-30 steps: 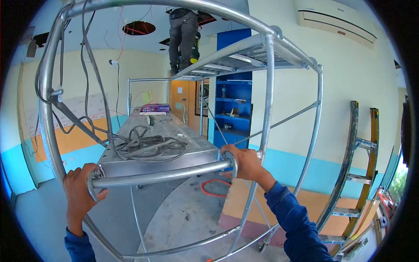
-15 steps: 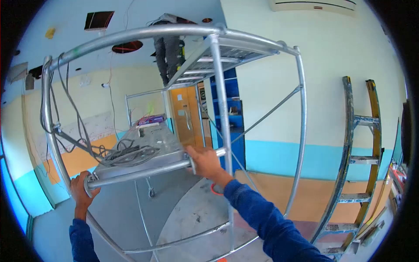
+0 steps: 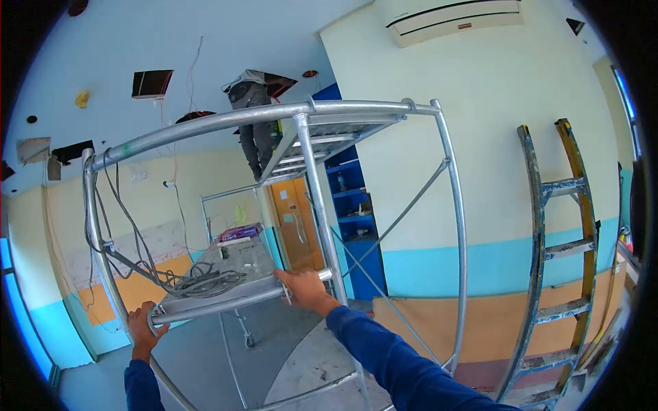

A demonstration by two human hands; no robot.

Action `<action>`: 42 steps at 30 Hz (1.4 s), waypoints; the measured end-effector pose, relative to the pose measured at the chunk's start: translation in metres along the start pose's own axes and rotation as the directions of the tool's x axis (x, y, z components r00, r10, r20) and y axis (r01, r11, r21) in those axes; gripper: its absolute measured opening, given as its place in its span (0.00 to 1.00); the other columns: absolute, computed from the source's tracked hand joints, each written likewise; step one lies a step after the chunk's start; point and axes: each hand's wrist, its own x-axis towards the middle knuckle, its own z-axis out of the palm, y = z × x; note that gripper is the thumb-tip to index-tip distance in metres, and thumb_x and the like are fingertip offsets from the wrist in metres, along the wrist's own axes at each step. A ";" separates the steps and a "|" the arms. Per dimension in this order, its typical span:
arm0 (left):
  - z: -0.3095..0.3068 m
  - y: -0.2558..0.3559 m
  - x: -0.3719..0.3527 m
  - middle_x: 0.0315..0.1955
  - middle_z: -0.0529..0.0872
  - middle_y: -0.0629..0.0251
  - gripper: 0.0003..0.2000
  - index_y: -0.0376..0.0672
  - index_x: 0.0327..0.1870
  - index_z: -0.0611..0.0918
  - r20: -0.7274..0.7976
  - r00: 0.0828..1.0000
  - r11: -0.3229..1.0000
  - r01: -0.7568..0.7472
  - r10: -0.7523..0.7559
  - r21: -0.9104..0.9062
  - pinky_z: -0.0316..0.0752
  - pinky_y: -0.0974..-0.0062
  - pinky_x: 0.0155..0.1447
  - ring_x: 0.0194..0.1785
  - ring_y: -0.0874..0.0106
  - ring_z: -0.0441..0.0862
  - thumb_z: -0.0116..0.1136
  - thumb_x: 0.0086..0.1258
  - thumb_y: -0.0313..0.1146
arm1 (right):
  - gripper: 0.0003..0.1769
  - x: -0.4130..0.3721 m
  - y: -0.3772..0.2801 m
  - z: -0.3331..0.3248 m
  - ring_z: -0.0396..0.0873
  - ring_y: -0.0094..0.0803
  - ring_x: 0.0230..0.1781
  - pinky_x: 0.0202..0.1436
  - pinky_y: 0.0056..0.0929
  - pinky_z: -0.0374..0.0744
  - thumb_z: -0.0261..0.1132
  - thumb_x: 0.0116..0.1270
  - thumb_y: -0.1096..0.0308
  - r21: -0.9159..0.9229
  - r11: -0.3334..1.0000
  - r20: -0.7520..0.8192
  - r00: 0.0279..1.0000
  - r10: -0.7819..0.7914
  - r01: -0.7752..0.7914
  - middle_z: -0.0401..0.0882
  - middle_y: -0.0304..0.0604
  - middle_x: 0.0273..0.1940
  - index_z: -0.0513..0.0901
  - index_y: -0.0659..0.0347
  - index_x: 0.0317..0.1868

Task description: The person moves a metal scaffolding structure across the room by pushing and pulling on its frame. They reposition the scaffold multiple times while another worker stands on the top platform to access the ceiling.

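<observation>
Left hand (image 3: pixel 145 329) curls tight around one end of the horizontal rail (image 3: pixel 219 305) on the scaffold (image 3: pixel 454 226), right hand (image 3: pixel 301 288) clamps its other end, the rail running along the scaffold's lower deck (image 3: pixel 247 257) where loose cables (image 3: pixel 200 279) lie, another person (image 3: pixel 253 130) standing on its upper deck (image 3: pixel 329 133).

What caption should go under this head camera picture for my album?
Left hand and right hand grip a scaffold bar; a person stands on top.

Pretty plain getup: long deep-blue sleeves on both arms, right sleeve (image 3: pixel 391 356) and left sleeve (image 3: pixel 140 387), slightly creased, cuffs at the wrists. Left hand (image 3: pixel 146 333) and right hand (image 3: pixel 301 288) are bare.
</observation>
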 end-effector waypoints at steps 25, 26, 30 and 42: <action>0.006 -0.013 -0.004 0.36 0.83 0.59 0.34 0.49 0.51 0.75 0.012 0.998 0.998 -0.058 0.058 0.006 0.65 0.61 0.46 0.40 0.56 0.76 0.79 0.39 0.46 | 0.37 0.009 -0.001 -0.016 0.84 0.50 0.38 0.42 0.45 0.81 0.76 0.49 0.51 0.004 0.998 0.223 0.973 0.058 -0.060 0.85 0.46 0.40 0.70 0.42 0.59; 0.007 -0.016 -0.002 0.35 0.83 0.60 0.33 0.49 0.49 0.75 -0.018 0.997 0.997 -0.071 0.071 0.014 0.65 0.61 0.46 0.40 0.56 0.76 0.78 0.40 0.46 | 0.37 0.011 -0.006 -0.019 0.84 0.50 0.39 0.43 0.45 0.81 0.77 0.48 0.51 -0.012 0.996 0.225 0.970 0.088 -0.088 0.85 0.46 0.40 0.71 0.42 0.58; 0.000 -0.008 0.000 0.30 0.82 0.61 0.29 0.47 0.45 0.77 -0.018 0.997 0.997 -0.073 0.073 0.013 0.66 0.61 0.44 0.36 0.59 0.78 0.77 0.43 0.47 | 0.38 0.012 0.000 -0.011 0.85 0.49 0.38 0.43 0.45 0.81 0.78 0.47 0.52 -0.068 0.998 0.186 0.982 0.009 0.004 0.85 0.46 0.40 0.69 0.44 0.57; 0.008 -0.023 0.005 0.30 0.85 0.64 0.31 0.47 0.45 0.78 -0.061 0.992 0.989 -0.120 0.114 -0.089 0.68 0.66 0.42 0.32 0.63 0.80 0.79 0.36 0.40 | 0.40 0.015 -0.021 -0.008 0.84 0.49 0.43 0.46 0.43 0.82 0.81 0.43 0.54 -0.056 0.996 0.133 0.988 0.075 -0.068 0.85 0.46 0.42 0.71 0.45 0.57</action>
